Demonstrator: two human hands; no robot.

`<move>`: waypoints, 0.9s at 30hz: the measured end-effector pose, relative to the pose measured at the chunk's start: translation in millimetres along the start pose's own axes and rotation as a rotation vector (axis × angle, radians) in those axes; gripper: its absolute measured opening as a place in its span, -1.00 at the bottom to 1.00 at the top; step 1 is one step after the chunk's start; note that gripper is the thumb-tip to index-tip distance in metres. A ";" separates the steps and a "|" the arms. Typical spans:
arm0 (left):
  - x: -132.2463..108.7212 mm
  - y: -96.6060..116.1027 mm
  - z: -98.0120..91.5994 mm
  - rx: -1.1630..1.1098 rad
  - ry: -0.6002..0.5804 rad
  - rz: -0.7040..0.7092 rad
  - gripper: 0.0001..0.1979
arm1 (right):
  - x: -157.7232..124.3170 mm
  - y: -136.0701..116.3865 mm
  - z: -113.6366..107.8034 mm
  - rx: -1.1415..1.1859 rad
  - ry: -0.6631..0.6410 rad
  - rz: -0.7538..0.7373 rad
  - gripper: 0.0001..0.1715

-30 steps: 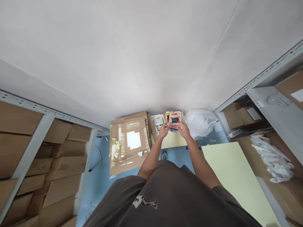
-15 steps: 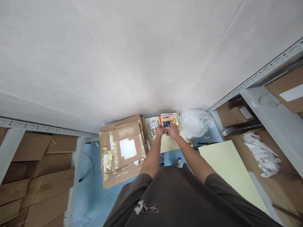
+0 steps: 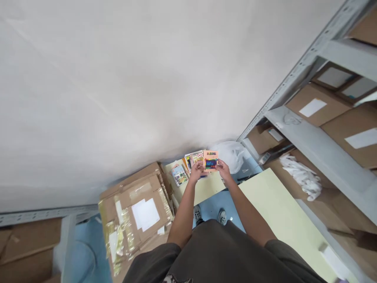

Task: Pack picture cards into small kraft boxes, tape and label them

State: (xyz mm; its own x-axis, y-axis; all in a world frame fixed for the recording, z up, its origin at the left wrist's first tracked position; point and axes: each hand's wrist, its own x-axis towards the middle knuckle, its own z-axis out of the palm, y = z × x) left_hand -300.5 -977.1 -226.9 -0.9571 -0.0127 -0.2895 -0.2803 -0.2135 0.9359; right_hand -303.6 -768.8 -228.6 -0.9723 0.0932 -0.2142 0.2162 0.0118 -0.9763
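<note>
A small orange-pink booklet point(image 3: 211, 160) with a dark, rainbow-edged picture on its cover is held up between my two hands. My left hand point(image 3: 196, 170) grips its left edge, fingers closed. At the right edge, my right hand point(image 3: 223, 169) pinches it near the lower corner. Behind and below lies a stack of colourful booklets point(image 3: 194, 157) on a pale yellow board point(image 3: 212, 184). Another booklet with a bright cartoon-like cover point(image 3: 179, 175) rests apart, left of my left hand.
Flattened cardboard point(image 3: 147, 188) with white papers and tape is piled on the left. A clear plastic bag point(image 3: 231, 155) sits on the right by the wall. A pale table point(image 3: 277, 204) and shelves with cardboard boxes point(image 3: 318, 102) stand at the right.
The orange-pink booklet has been lifted off the stack and shifted right, now between both hands. My right hand has moved to its right edge. The camera view has turned to the right.
</note>
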 end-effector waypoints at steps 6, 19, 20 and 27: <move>-9.8 29.6 89.4 -0.006 -0.241 -0.020 -0.40 | -38.4 -50.5 -96.6 0.220 0.127 -0.004 -0.41; -124.6 -27.3 393.2 0.222 -0.730 -0.096 -0.34 | -236.1 -47.0 -364.4 0.494 0.606 -0.084 -0.47; -135.9 -34.8 413.1 0.243 -0.768 -0.105 -0.34 | -253.3 -42.5 -379.6 0.518 0.638 -0.094 -0.48; -190.5 -62.5 515.4 0.335 -0.964 -0.120 -0.39 | -335.5 -22.9 -444.0 0.648 0.825 -0.186 -0.45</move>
State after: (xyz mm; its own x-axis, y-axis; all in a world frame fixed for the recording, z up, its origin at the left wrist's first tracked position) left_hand -138.7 -457.8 -126.7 -0.5321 0.8123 -0.2386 -0.2428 0.1236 0.9622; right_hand 56.9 -358.3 -120.3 -0.5723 0.7928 -0.2098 -0.2541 -0.4147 -0.8738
